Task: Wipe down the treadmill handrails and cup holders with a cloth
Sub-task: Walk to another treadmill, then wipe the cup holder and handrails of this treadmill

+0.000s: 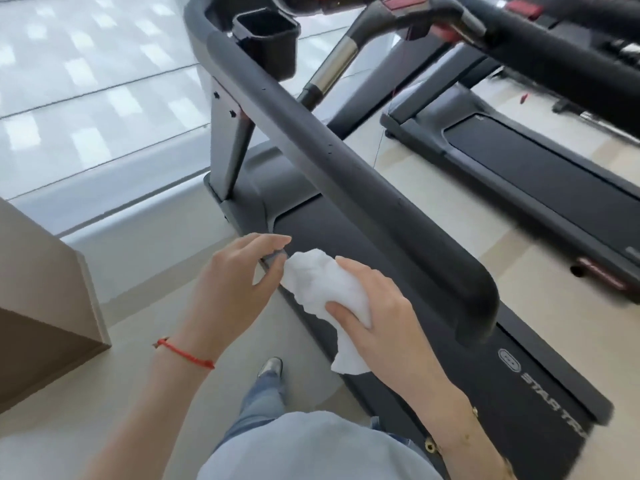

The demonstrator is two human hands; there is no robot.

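A thick dark grey handrail (346, 161) runs from the top left down to a rounded end at the right. A black square cup holder (268, 39) hangs beside the rail's upper part. Below the rail, my right hand (377, 306) grips a crumpled white cloth (322, 282) over the treadmill's side edge. My left hand (239, 282) is just left of the cloth, fingers apart, its fingertips near the cloth's edge. Whether they touch the cloth I cannot tell.
The treadmill belt (433, 341) lies under the rail, with its grey upright post (228, 140) at the left. A second treadmill (540, 174) stands to the right. A beige box-like corner (45, 299) sits at the left. A big window (86, 81) fills the upper left.
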